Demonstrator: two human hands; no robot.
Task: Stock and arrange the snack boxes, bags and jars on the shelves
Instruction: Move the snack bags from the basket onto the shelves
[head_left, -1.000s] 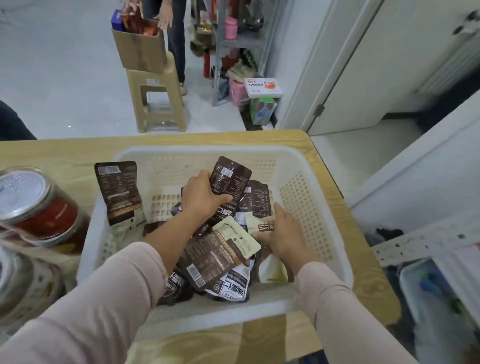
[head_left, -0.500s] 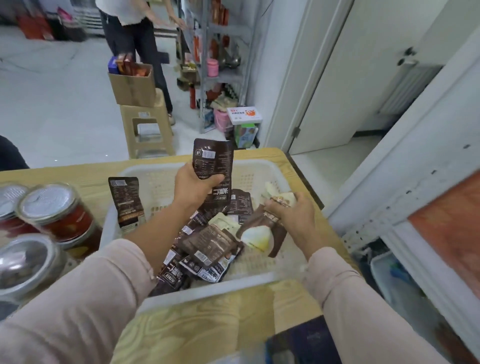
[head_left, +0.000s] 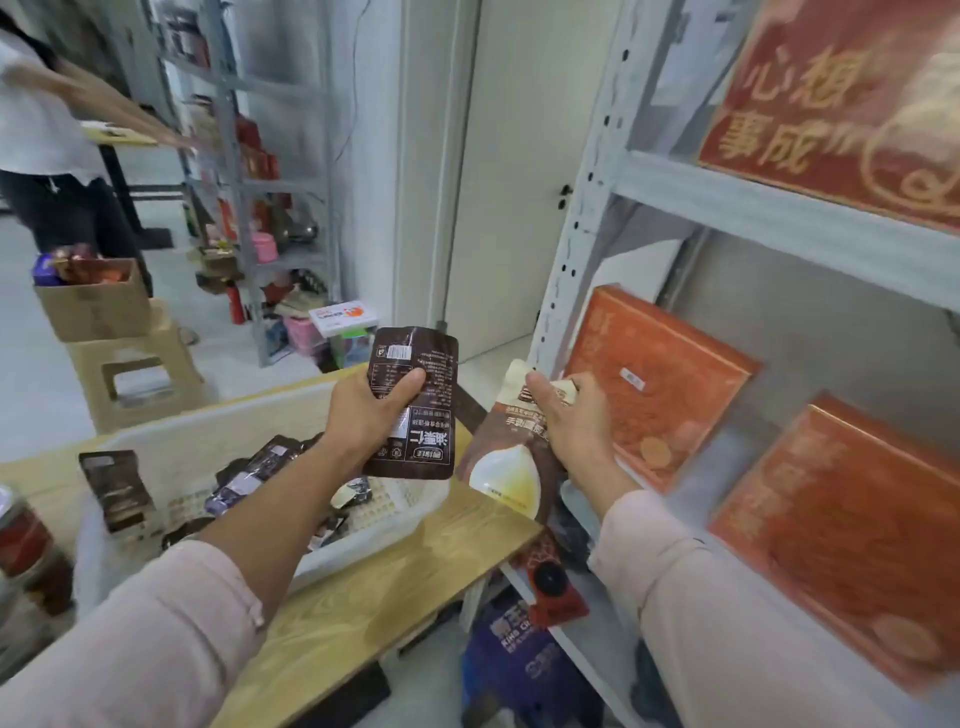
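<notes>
A dark brown pouch (head_left: 415, 410) is held upright above the white basket (head_left: 234, 426) by the left hand (head_left: 363, 415). It is pinched with the thumb laid across its printed face and the other fingers curled behind it, out of sight. A brown-and-cream pouch (head_left: 501, 462) is gripped by its upper end in the right hand (head_left: 571, 421). The thumb is pressed on the front, the fingers are wrapped round the back, and the pouch hangs tilted below the hand. This second pouch is held past the table's edge, just in front of the metal shelf unit (head_left: 582, 208). It is near the left of 2 orange boxes (head_left: 660, 384) leaning on the middle shelf. The frame is blurred there, so it cannot be told whether the knuckles touch that box. The other orange box (head_left: 841, 540) is leaned further right. A red box (head_left: 841, 93) with gold characters is seen on the shelf above.

More pouches (head_left: 265, 467) are left lying in the basket, which is set on the wooden table (head_left: 374, 597). Jars (head_left: 26, 540) with red contents are seen at the table's left end. Across the floor, a cardboard box (head_left: 93, 304) is set on a stool (head_left: 137, 371) beside another person (head_left: 41, 130), near a far shelf (head_left: 244, 182).
</notes>
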